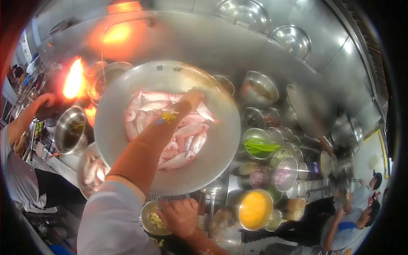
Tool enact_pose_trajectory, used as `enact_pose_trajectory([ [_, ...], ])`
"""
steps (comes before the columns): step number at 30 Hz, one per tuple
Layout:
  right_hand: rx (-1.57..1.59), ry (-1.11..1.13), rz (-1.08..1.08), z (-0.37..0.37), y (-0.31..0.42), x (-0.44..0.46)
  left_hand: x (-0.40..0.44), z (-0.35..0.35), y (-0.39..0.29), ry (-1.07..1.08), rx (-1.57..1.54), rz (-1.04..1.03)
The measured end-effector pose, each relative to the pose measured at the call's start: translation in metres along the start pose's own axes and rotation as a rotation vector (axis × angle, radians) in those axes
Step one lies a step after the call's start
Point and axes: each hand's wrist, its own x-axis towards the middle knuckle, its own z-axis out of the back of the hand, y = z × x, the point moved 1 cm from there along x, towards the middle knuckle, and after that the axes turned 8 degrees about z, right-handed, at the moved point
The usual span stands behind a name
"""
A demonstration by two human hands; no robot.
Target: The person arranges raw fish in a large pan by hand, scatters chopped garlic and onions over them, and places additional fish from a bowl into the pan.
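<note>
A wide metal wok (212, 157) fills the middle of the head view, with several pinkish whole fish (178, 161) spread in it. Reaching in from the lower left, my left hand (194, 97) is among the fish near the wok's far side. Its fingers are blurred, and I cannot make out whether they grip a fish. My right hand (180, 216) is below the wok's near rim, fingers curled over the right edge of a small metal bowl (146, 223) of pale yellow pieces (157, 221).
A tall flame (74, 80) burns at the left, near another person's hand (46, 100). More fish lie in a pan (83, 172) beside a metal pot (70, 127). On the right are green vegetables (259, 145), a bowl of yellow liquid (256, 208) and several small bowls; people (352, 223) stand beyond.
</note>
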Motion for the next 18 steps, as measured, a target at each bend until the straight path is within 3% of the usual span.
enact_pose_trajectory([
  [3,-0.010,-0.021,0.013,-0.002,0.000,0.002,-0.005,-0.004,0.004,0.038,0.214,-0.053],
  [6,-0.030,-0.013,0.018,-0.004,0.001,-0.003,-0.011,0.020,0.000,-0.107,0.144,-0.133],
  [8,-0.058,0.004,0.022,-0.007,0.000,-0.005,-0.020,0.076,-0.012,0.014,0.055,-0.145],
  [12,-0.110,0.077,0.040,-0.013,-0.003,-0.012,-0.070,0.165,0.022,-0.199,-0.050,-0.405],
  [15,-0.032,0.027,0.049,-0.013,0.001,-0.009,-0.152,0.248,0.028,-0.047,-0.163,-0.249],
  [18,-0.062,0.041,0.053,-0.009,0.008,-0.003,-0.239,0.303,0.053,0.098,-0.068,-0.276],
])
